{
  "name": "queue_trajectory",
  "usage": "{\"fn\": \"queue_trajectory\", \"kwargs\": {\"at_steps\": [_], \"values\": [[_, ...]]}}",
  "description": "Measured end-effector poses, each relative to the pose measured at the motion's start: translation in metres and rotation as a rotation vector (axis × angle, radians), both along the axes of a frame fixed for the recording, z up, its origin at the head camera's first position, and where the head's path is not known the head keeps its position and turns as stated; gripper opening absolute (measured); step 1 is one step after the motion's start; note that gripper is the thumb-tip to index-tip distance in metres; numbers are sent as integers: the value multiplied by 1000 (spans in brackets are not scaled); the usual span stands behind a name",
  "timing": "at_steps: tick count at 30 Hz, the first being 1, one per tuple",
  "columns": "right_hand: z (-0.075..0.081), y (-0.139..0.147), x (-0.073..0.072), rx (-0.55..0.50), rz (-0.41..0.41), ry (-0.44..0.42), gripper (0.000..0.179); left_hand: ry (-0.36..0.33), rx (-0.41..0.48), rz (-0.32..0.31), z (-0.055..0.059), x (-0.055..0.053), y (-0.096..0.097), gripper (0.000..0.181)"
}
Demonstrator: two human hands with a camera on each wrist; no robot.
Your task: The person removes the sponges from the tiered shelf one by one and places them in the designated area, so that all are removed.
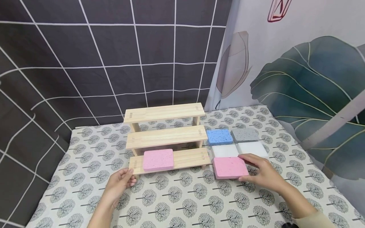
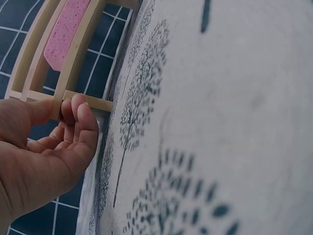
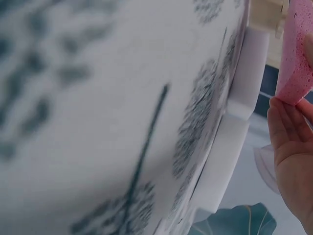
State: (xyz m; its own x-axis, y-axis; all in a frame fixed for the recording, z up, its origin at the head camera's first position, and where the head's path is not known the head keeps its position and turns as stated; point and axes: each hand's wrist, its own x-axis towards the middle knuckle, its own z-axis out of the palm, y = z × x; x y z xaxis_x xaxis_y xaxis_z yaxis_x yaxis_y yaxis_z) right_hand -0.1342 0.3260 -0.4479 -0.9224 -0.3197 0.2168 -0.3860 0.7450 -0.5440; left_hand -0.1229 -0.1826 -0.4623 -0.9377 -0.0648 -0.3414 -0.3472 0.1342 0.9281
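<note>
A three-tier wooden shelf [image 1: 165,136] stands on the table, and a pink sponge [image 1: 158,160] lies flat on its lowest step. My left hand [image 1: 119,183] pinches the front left corner of that step, thumb on top and fingers curled beneath, as the left wrist view also shows. Over to the right, my right hand [image 1: 263,172] grips a second pink sponge [image 1: 230,167] by its right edge, between thumb and fingers. In the right wrist view this sponge [image 3: 295,58] is held up off the tablecloth, in front of the white sponges.
Beyond the held sponge lie two white sponges [image 1: 252,148], a blue sponge [image 1: 219,136] and a grey sponge [image 1: 244,135], grouped right of the shelf. The tablecloth [image 1: 159,202] has a tree print. A dark gridded curtain [image 1: 114,47] hangs behind, beside a leaf-patterned one [image 1: 308,79].
</note>
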Motion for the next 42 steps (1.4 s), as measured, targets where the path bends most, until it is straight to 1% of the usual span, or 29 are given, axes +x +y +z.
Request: {"fn": "queue_trajectory", "kwargs": {"at_steps": [7,14,17,22,24,26,32,36,42], "values": [[-4,10,2,27,23,2,85,3,-1,-1,0,0,-1,40],[-6,14,3,57,34,-48,88,0,-2,-3,0,0,0,40],[-5,14,3,62,61,-61,92,-2,-1,-2,-1,-1,-1,40],[-2,12,3,76,75,-40,98,0,0,-7,-3,-2,-2,42],[0,10,2,79,73,-22,96,-1,1,-9,-4,-2,-3,43],[3,7,1,74,76,3,89,-1,5,-9,-4,-2,-3,43],[14,-10,-5,14,117,96,68,0,7,-8,-3,-2,-2,41],[19,-24,-10,-23,128,133,61,3,11,-11,-2,-1,-2,40],[22,-42,-17,-72,149,156,57,8,10,-13,-1,0,-1,39]]}}
